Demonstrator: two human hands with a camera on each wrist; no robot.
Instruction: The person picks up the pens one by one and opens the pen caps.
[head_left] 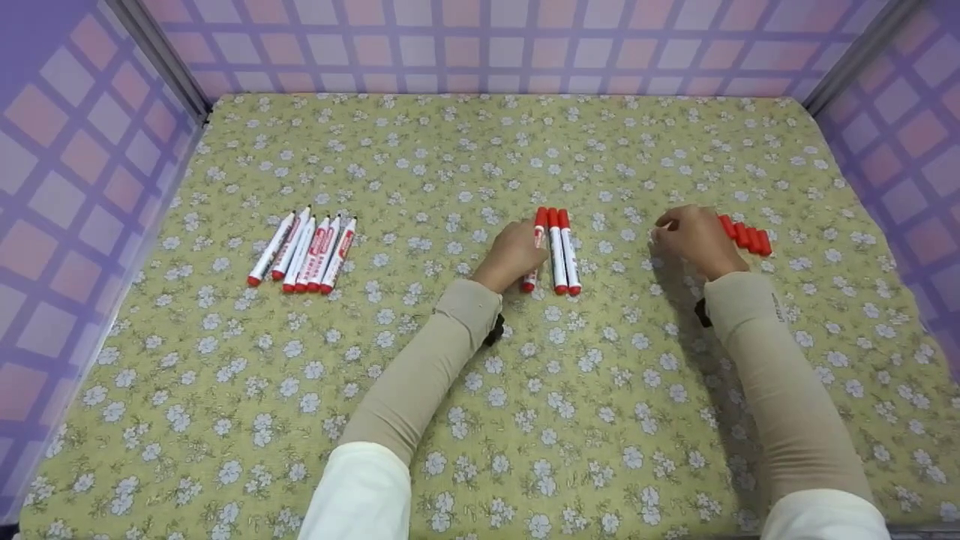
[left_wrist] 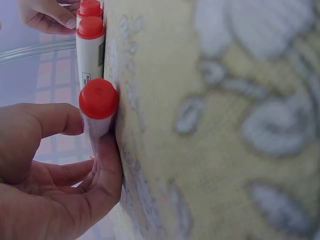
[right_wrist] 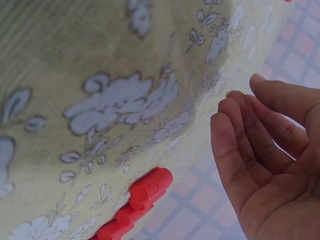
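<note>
Three white markers with red caps (head_left: 564, 255) lie side by side in the middle of the flowered cloth. My left hand (head_left: 525, 251) lies on the leftmost one (head_left: 540, 219). In the left wrist view its fingers (left_wrist: 102, 170) and thumb curl round that marker's barrel just below the red cap (left_wrist: 98, 99). My right hand (head_left: 679, 232) hovers at the right beside a row of loose red caps (head_left: 746, 235). In the right wrist view its fingers (right_wrist: 240, 150) are loosely curled with nothing in the palm, a little apart from the caps (right_wrist: 145, 192).
Several uncapped white markers (head_left: 304, 251) lie in a row at the left of the yellow-green flowered cloth (head_left: 480, 150). Purple and pink checked walls (head_left: 75, 187) close in the left, back and right sides.
</note>
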